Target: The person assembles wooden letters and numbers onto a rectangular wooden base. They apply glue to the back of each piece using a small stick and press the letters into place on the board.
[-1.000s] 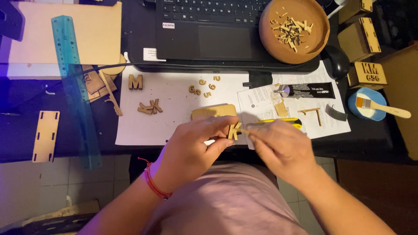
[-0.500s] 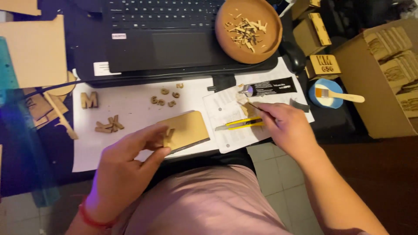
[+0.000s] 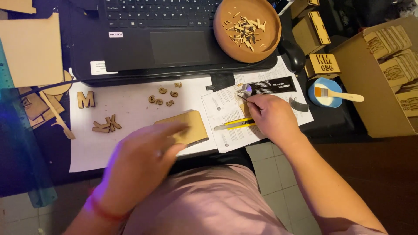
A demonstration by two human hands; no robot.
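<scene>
Left hand (image 3: 141, 163) is seen blurred, fingers spread loosely over the wooden plaque (image 3: 185, 128) on the white paper sheet (image 3: 126, 117); whether it is touched cannot be told. Right hand (image 3: 272, 117) is set by the black glue tube (image 3: 270, 85), fingers pinched on something small at its nozzle. A yellow utility knife (image 3: 235, 124) is laid just beside that hand. Wooden letters (image 3: 104, 124) are scattered near.
</scene>
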